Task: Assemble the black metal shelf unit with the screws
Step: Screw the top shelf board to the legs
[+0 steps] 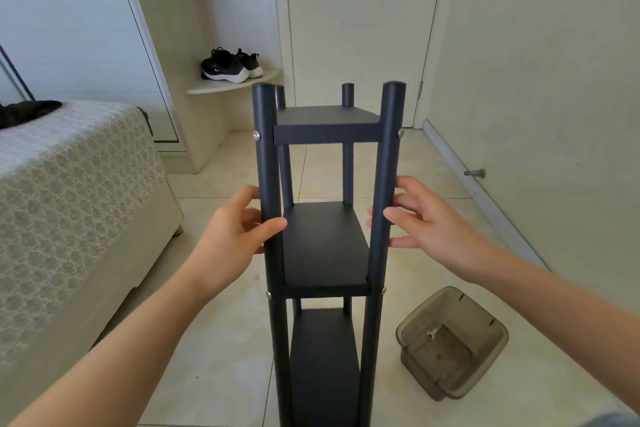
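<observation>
Right of the bed, on the floor | shelf unit stood upright, screws seen fitted | left hand curled round left front post | right hand loosely wrapped round right front post | judged: both posts to be gripped evenly, frame rocked gently, loose screws retightened

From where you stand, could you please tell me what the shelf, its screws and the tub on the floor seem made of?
The shelf looks like painted metal: matte black, thin even edges. Its screws look like bare metal, silvery and shiny. The tub is probably plastic: smoky brown, see-through.
</observation>
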